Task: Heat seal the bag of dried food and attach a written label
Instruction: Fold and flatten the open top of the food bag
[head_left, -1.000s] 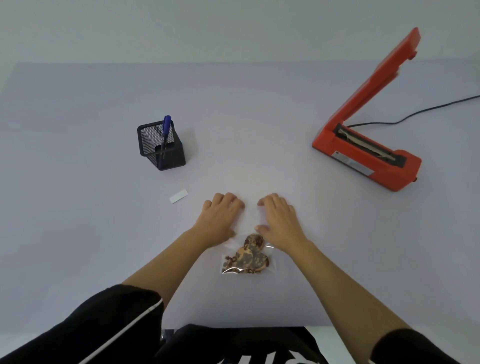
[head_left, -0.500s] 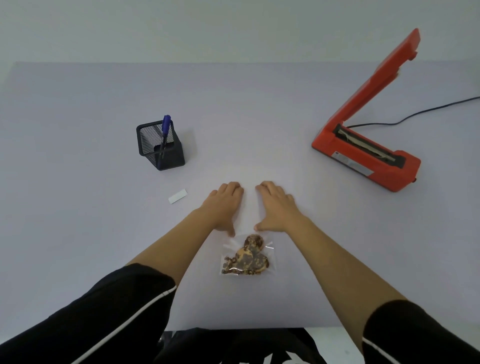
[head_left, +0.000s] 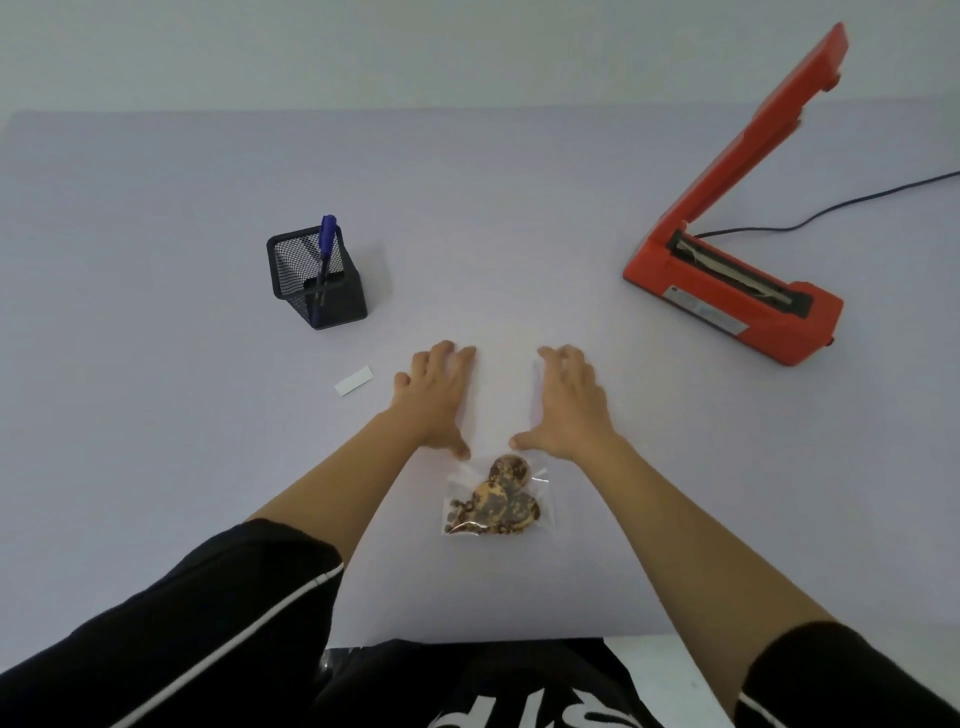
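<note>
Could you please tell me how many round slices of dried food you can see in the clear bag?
3 in the bag: the far slice at its far end, the middle slice, and the right slice, partly overlapped by it. Others may lie hidden beneath.

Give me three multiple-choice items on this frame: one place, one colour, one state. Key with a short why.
1. Where does the white label lie?
A. On the table, between the pen holder and the left hand
B. Inside the pen holder
C. On top of the red machine

2. What colour is the heat sealer?
A. Blue
B. Red-orange
C. Black

3. How does the sealer's arm stand?
A. Pressed fully down
B. Taken off
C. Raised open

Key: 1 A, the strip lies flat just left of the left hand. 2 B, body and arm are both red-orange. 3 C, the arm tilts up, and the bag lies on the table in front of the person.
</note>
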